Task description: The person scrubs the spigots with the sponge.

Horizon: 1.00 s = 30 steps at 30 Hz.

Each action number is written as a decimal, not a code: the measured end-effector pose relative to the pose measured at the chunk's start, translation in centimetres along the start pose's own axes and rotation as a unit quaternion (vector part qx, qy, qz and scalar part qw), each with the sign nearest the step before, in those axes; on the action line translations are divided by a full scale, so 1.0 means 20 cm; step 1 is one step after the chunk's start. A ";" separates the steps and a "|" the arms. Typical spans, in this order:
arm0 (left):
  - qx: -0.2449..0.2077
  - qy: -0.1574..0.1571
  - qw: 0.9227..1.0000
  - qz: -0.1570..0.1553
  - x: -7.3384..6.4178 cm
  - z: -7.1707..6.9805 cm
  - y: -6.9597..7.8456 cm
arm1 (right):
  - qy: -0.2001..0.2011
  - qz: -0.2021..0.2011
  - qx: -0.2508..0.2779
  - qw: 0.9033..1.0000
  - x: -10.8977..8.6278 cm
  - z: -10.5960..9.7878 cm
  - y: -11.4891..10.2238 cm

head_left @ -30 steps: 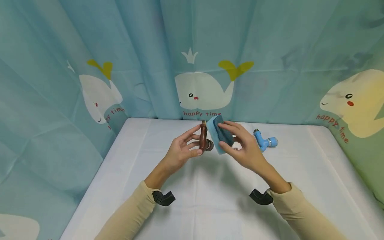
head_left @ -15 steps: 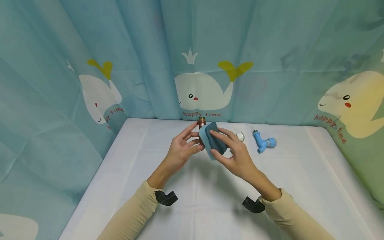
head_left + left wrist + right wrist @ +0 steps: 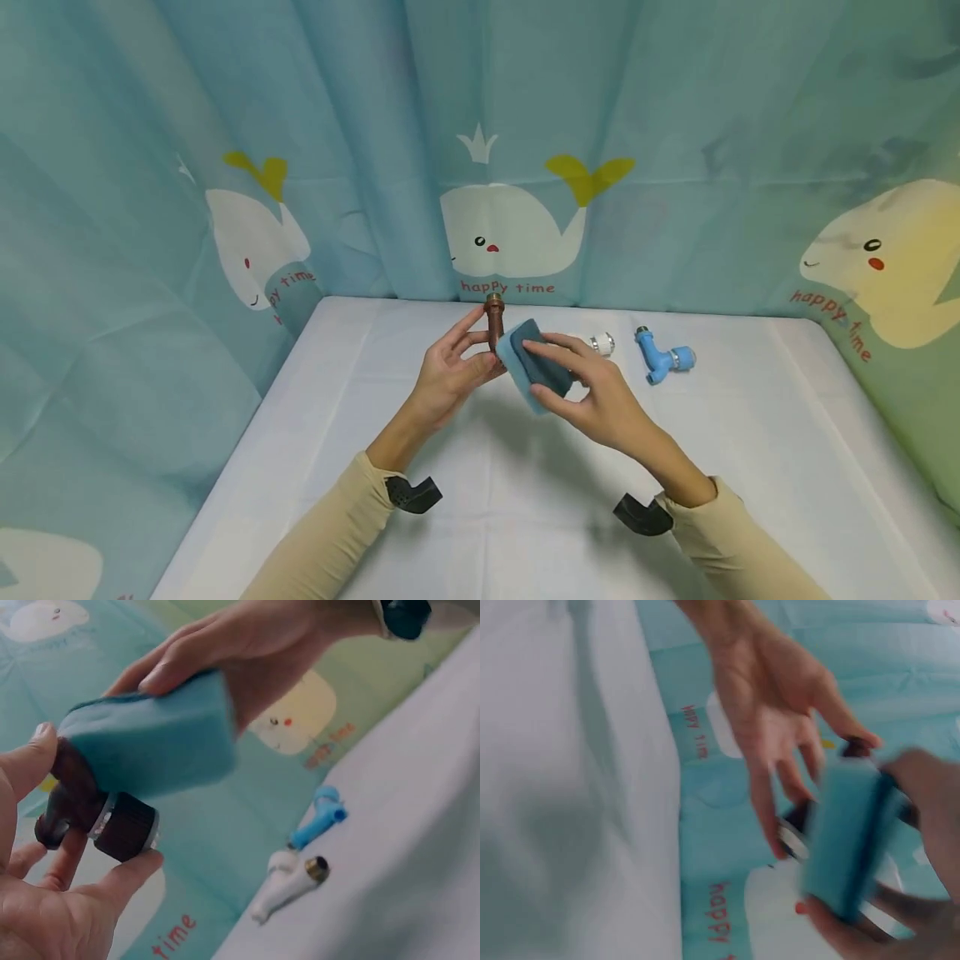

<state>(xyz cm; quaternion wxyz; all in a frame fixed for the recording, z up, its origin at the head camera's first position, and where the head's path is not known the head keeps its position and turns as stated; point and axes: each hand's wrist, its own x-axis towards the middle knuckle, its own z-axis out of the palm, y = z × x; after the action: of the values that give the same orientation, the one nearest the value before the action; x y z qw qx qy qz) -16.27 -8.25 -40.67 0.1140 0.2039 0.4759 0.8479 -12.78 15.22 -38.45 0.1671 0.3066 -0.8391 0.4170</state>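
In the head view my left hand [image 3: 448, 373] holds a brown faucet [image 3: 494, 321] by its body above the table, its brass threaded end pointing up and away. My right hand [image 3: 603, 400] pinches a sponge [image 3: 536, 367], pale blue with a darker scouring layer, between thumb and fingers. The sponge overlaps the faucet's lower part there and hides it. From the left wrist, the sponge's pale side [image 3: 154, 742] lies against the faucet body, and the dark ribbed knob [image 3: 129, 827] rests between the left fingers. The right wrist view is blurred around the sponge [image 3: 840, 832].
Beyond the right hand on the white table [image 3: 750, 433] lies a white faucet [image 3: 602, 343], partly hidden. Farther right is a blue faucet [image 3: 662, 358]. A teal curtain [image 3: 360, 167] with whale prints hangs behind the table's back edge and along the sides.
The sponge has moved left and down, from beside the faucet's upper end onto its lower part. The faucet has shifted slightly left and turned in my left hand.
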 end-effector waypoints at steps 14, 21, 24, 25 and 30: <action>-0.007 0.063 0.998 0.002 0.02 0.04 -0.02 | 0.058 0.018 -0.076 0.995 0.00 0.07 0.03; -0.033 0.070 0.997 -0.012 0.02 0.04 -0.03 | 0.077 0.042 -0.071 0.994 0.01 0.10 0.02; -0.025 0.063 0.998 -0.006 0.02 0.04 -0.03 | 0.064 0.032 -0.062 0.996 0.02 0.09 0.00; -0.023 0.059 0.998 -0.005 0.02 0.04 -0.02 | 0.058 0.031 -0.067 0.996 0.02 0.09 0.00; -0.025 0.051 0.998 -0.010 0.01 0.02 -0.02 | 0.056 0.046 -0.079 0.994 0.03 0.08 0.02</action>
<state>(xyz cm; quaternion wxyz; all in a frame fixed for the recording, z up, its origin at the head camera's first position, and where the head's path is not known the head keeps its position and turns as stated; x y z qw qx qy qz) -16.24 -7.65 -40.81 0.1029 0.1526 0.4616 0.8678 -13.47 13.93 -39.25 0.2182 0.2297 -0.8720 0.3731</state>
